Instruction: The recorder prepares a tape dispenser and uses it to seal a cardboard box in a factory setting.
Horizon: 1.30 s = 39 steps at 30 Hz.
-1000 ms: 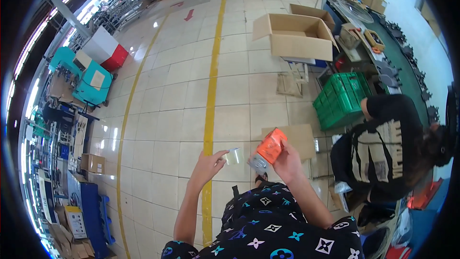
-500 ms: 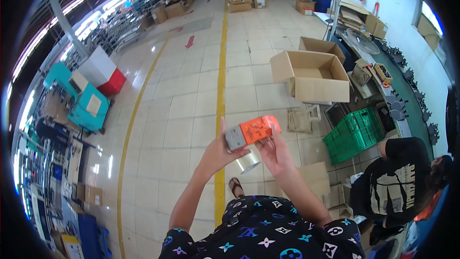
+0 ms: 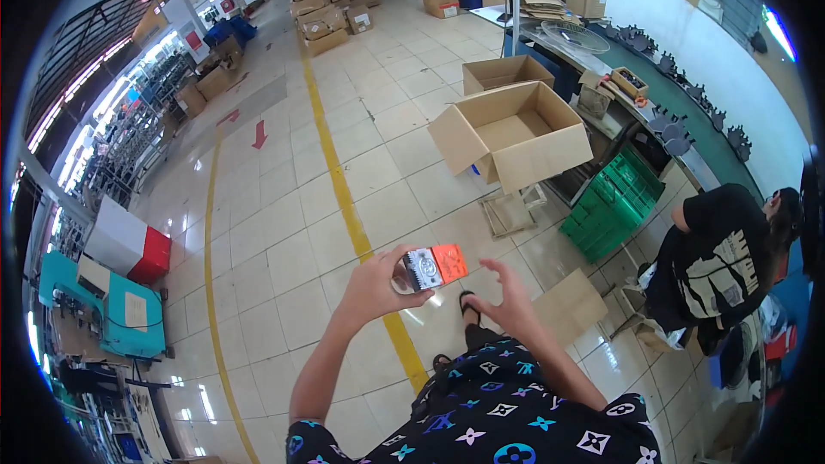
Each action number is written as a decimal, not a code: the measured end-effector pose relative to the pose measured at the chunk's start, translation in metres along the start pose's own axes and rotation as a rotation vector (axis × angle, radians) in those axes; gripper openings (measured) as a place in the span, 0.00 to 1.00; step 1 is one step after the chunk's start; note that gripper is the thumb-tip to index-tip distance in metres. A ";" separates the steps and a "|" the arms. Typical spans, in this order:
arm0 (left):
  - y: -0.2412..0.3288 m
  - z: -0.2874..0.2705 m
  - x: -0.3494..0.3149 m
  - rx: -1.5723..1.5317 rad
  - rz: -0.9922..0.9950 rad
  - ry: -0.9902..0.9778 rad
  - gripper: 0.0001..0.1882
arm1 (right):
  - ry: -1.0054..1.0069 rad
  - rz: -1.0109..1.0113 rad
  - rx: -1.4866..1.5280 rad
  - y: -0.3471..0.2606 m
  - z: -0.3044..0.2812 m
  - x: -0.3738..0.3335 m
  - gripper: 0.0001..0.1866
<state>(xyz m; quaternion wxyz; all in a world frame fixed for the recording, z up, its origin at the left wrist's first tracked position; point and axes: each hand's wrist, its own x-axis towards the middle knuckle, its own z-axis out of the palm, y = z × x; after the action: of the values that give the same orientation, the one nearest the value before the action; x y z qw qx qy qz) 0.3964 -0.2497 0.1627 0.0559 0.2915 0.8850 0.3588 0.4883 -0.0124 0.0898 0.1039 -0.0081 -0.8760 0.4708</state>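
Note:
My left hand (image 3: 371, 290) is closed around a small orange-and-grey printed box (image 3: 448, 264), held out in front of me above the floor. A clear roll (image 3: 400, 278), which looks like packing tape, is partly hidden inside the same grip. To the right of the box, my right hand (image 3: 509, 299) is apart from it, with thumb and fingers spread and nothing between them.
Ahead on the right stands an open cardboard box (image 3: 541, 159) with another behind it. A green crate (image 3: 612, 206) is beside the workbench. A person in a black shirt (image 3: 726, 249) sits at right. Flat cardboard (image 3: 569, 308) lies on the floor.
My right hand has let go of the small box and moved away, its fingers now spread. The box has turned and stays in my left hand. The whole view has swung right.

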 end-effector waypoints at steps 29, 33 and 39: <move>-0.074 -0.233 0.342 0.917 0.732 -0.106 0.21 | 0.450 0.080 0.783 0.023 0.091 0.378 0.32; -0.071 -0.253 0.363 0.960 0.812 -0.187 0.07 | 0.528 0.054 0.687 0.018 0.086 0.379 0.32; -0.067 -0.262 0.369 0.657 0.736 -0.153 0.07 | 0.517 -0.016 0.679 -0.004 0.115 0.378 0.37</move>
<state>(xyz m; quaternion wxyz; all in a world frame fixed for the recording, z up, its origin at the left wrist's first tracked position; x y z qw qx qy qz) -0.0205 -0.2410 0.3518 -0.1046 0.6121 0.7830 0.0346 0.0966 -0.0673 0.0976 0.3206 -0.0844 -0.6165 0.7141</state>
